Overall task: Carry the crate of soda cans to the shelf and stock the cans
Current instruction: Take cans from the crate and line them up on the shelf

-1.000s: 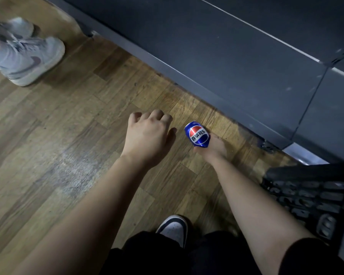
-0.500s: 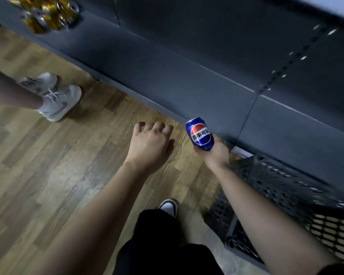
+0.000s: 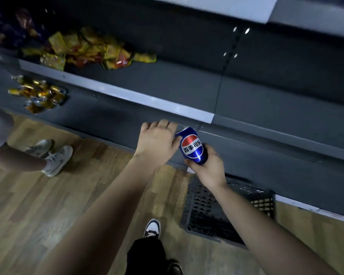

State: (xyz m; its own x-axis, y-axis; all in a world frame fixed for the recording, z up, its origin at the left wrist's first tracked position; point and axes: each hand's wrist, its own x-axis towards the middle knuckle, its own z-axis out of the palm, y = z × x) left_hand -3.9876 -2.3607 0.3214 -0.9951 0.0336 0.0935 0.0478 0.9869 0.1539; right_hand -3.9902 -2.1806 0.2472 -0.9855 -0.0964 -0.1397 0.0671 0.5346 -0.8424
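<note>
My right hand (image 3: pixel 208 167) grips a blue soda can (image 3: pixel 192 148) with a red, white and blue logo from below, holding it up in front of the dark grey shelf (image 3: pixel 167 90). Just left of the can is my left hand (image 3: pixel 157 142), fingers loosely curled with nothing in them and its thumb touching the can's side. The dark plastic crate (image 3: pixel 213 213) stands on the wooden floor under my right forearm, against the shelf base. Its inside looks dark; I cannot make out cans in it.
Yellow and orange snack packets (image 3: pixel 91 49) lie on the shelf at the left, and gold-wrapped items (image 3: pixel 38 94) on the level below. Another person's legs and pale sneakers (image 3: pixel 52 157) stand at the left. My own shoe (image 3: pixel 152 228) is beside the crate.
I have stood up and the view has lifted from the floor to the shelves. My right hand has raised the can toward the shelf, and my left hand came up beside it.
</note>
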